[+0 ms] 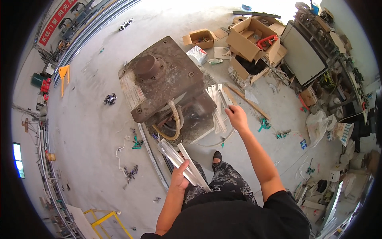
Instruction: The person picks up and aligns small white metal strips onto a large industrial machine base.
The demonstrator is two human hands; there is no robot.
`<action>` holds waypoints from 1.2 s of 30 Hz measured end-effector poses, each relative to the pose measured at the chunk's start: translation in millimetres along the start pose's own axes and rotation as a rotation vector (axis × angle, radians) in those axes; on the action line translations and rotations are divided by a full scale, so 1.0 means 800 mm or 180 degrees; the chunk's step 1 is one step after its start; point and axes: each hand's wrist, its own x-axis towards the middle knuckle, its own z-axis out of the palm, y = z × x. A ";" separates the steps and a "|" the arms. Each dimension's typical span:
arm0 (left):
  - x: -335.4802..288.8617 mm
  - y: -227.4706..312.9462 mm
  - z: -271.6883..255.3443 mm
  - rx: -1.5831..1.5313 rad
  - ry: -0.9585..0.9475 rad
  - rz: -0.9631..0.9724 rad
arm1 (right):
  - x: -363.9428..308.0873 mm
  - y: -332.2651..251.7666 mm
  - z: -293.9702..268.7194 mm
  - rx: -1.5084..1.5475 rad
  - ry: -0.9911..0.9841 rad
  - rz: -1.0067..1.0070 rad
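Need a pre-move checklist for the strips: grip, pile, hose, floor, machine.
1. Left hand closed around its bundle of white strips: ok.
2. Right hand gripping the near end of a single strip: ok.
3. Strip pile beside the brown machine lined up: not ok, pieces lie fanned at different angles.
4. Bundle clear of the hose: cannot tell, their ends look close from this view.
5. Floor free of loose scraps: not ok, green scraps lie to the left of the machine's base.
6. Machine powered down: cannot tell, no indicator visible.
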 end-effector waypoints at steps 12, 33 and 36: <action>0.008 -0.004 0.011 -0.0046 0.0506 0.0402 | -0.196 -0.126 -0.010 0.0777 -0.2375 -0.0068; 0.005 0.013 -0.011 0.0116 0.0610 0.0200 | -0.106 -0.092 0.015 -0.0231 -0.1020 -0.0227; 0.004 0.017 -0.006 0.0085 0.0659 0.0181 | -0.106 -0.090 0.018 -0.0111 -0.0996 -0.0199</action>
